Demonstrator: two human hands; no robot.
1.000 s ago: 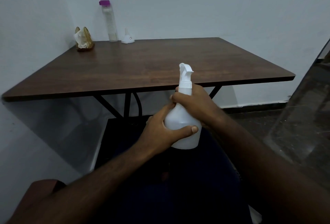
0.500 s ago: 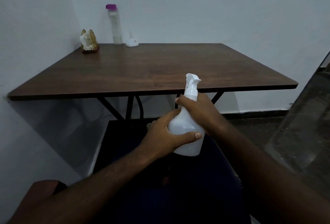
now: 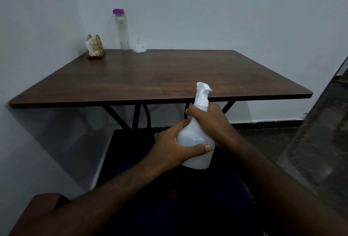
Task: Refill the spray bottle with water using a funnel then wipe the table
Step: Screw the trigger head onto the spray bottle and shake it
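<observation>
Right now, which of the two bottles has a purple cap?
The tall clear bottle standing at the table's far edge by the wall; the white spray bottle in the hands has a white trigger top.

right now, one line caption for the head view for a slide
Both hands, left hand and right hand, grip a white spray bottle in front of a wooden table.

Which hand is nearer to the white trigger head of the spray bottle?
The right hand. It grips the neck of the spray bottle, just under the trigger head. The left hand holds the body lower down, farther from the head.
</observation>
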